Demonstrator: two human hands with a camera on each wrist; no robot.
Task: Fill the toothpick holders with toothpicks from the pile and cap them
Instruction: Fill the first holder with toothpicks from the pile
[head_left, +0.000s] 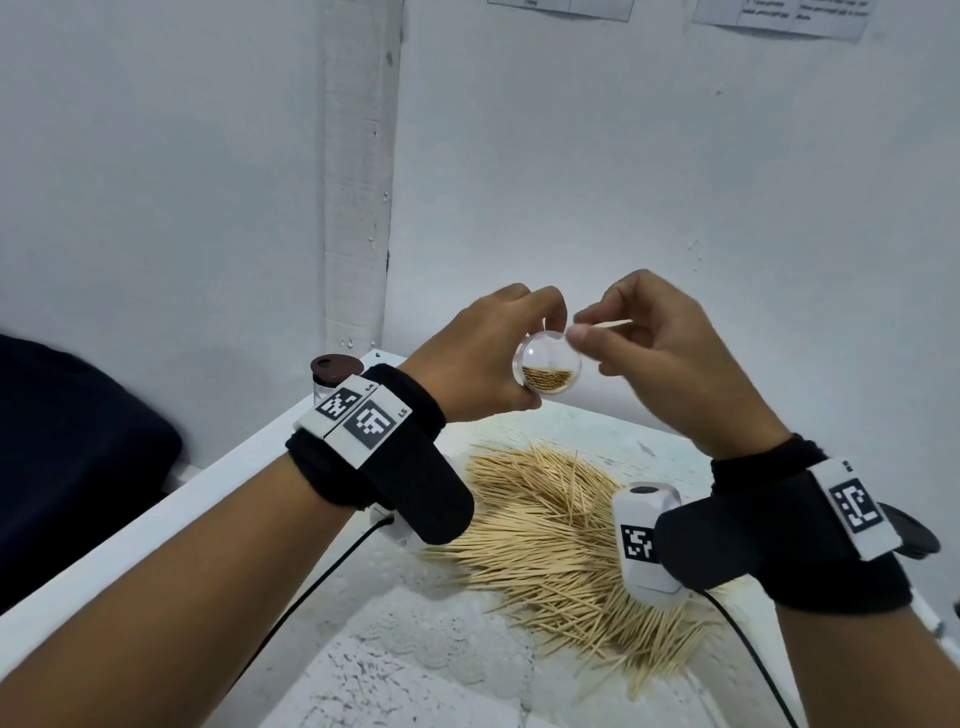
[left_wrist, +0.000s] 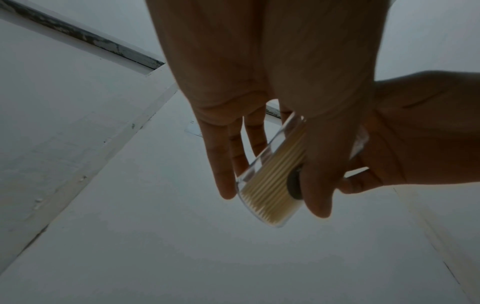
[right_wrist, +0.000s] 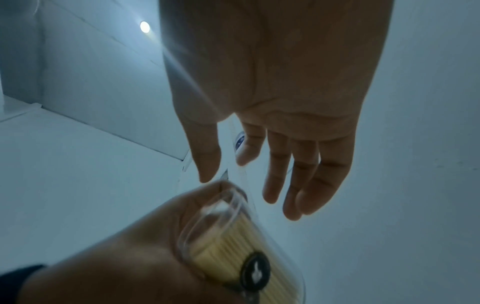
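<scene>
Toothpicks in the loose pile (head_left: 566, 530) lie nearest me, spread on the white table (head_left: 395, 670) below and between my two wrists, most of them pointing roughly away from me. Above them I hold my left hand (head_left: 483, 364) raised, its fingers and thumb curled round the clear toothpick holder (head_left: 548, 371). The holder lies on its side in that grip, its long axis running from me toward the far wall, with one round end face turned back toward the head camera; a layer of toothpicks fills about its lower half, lying along the same axis. From the left wrist view the sticks sit packed lengthways inside the tube, and a dark round mark shows on its wall.

Just to the right of the holder, nearly touching it, my right hand (head_left: 670, 364) pinches what looks like a few toothpicks (head_left: 613, 325) between thumb and forefinger, the other fingers loosely curled. Those sticks lie crosswise, pointing right, at an angle to the holder's axis. I judge the next move turns on swinging them into line with the tube. Which end is open I cannot tell.

Farther off, beyond my left wrist at the table's far corner, stands another holder with a brown cap (head_left: 335, 366) on it.
</scene>
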